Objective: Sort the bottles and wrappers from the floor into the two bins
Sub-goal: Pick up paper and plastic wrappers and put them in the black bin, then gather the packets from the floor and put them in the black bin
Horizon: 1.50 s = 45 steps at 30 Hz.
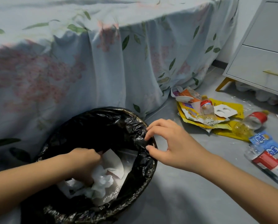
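Note:
A bin lined with a black bag stands on the floor at lower left. White paper and wrappers lie inside it. My left hand reaches down into the bin, its fingers closed on the white paper. My right hand pinches the black bag at the bin's right rim. To the right, on the floor, lie three clear bottles with red labels, yellow wrappers, an orange wrapper and a blue packet.
A bed with a flowered sheet hangs down to the floor behind the bin. A white nightstand with gold legs stands at upper right. Grey floor lies between the bin and the litter. Only one bin shows.

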{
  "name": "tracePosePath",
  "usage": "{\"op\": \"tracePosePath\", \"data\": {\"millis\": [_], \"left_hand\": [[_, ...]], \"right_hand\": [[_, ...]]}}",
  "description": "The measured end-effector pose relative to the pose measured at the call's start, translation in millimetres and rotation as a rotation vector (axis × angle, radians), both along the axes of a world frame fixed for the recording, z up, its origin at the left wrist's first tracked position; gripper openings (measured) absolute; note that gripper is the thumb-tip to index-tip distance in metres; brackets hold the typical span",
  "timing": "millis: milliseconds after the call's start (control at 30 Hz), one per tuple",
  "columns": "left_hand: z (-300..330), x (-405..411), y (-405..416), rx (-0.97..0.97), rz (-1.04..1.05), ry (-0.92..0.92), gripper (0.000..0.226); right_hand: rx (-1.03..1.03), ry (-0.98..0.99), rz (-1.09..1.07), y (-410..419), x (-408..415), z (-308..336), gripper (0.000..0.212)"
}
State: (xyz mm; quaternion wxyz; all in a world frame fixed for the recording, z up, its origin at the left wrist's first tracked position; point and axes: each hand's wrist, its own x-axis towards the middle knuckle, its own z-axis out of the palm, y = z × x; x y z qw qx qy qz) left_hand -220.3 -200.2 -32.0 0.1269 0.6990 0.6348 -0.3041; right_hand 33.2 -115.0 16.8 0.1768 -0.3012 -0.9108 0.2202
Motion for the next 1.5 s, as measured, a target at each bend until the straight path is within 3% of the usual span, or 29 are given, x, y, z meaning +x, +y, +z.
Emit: {"op": "tracePosePath", "data": {"millis": [200, 300, 400, 533, 600, 667, 833, 1033, 1133, 1233, 1367, 1500], "left_hand": [[-35, 0, 8, -0.194, -0.087, 0.203, 0.052], [-27, 4, 18, -0.189, -0.044, 0.145, 0.061], [23, 16, 32, -0.022, -0.040, 0.017, 0.071], [107, 23, 40, 0.362, -0.107, -0.164, 0.050], [136, 35, 45, 0.552, -0.102, -0.250, 0.049], [152, 61, 54, 0.614, -0.095, -0.396, 0.041], [126, 153, 81, 0.512, -0.124, -0.643, 0.027], [60, 232, 79, 0.276, -0.125, -0.645, 0.033], [44, 240, 83, 0.208, -0.016, -0.698, 0.032], [36, 243, 91, 0.203, 0.008, -0.665, 0.030], [34, 248, 101, 0.202, 0.041, -0.663, 0.029], [33, 252, 105, 0.188, 0.046, -0.658, 0.029]], "right_hand": [[-0.019, 0.046, 0.003, -1, 0, -4, 0.013], [-0.016, 0.072, 0.015, 0, 1, -5, 0.013], [-0.003, 0.117, -0.011, 6, 9, -5, 0.014], [0.018, 0.066, -0.078, 20, 29, -13, 0.017], [0.005, 0.022, -0.116, 28, 43, -23, 0.017], [-0.027, -0.010, -0.168, 36, 56, -36, 0.017], [-0.115, -0.086, -0.347, 66, 101, -87, 0.019], [-0.072, -0.181, -0.600, 97, 188, -133, 0.021], [0.077, -0.135, -0.804, 105, 238, -139, 0.033], [0.127, -0.271, -0.997, 111, 290, -147, 0.060], [-0.126, -0.538, -1.141, 113, 342, -159, 0.098], [-0.364, -0.702, -1.084, 106, 357, -167, 0.082]]}}
